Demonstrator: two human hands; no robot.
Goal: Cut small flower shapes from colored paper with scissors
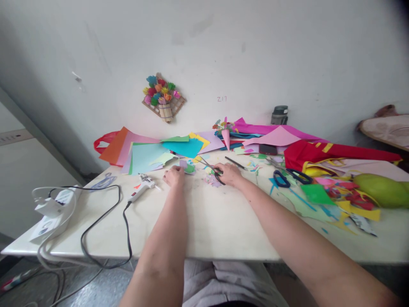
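My right hand (229, 175) is closed around the handles of a pair of scissors (206, 163), whose blades are parted and point to the far left. Fingers curled, my left hand (173, 175) rests on the table beside a small purple piece of paper (183, 163) and a green paper scrap (189, 168). Whether its fingertips grip the purple piece cannot be made out. Pale purple and pink scraps (212, 180) lie under the scissors. To the left is a white hot glue gun (143, 187). A black pen (235, 162) lies beyond my right hand.
Coloured paper sheets (147, 155) are spread along the wall. A paper flower bouquet (226, 132) stands among them. On the right are blue-handled scissors (289, 177), paper scraps, a red cloth (319, 155) and a green rounded object (380, 189). A power strip (47, 226) with cords sits left.
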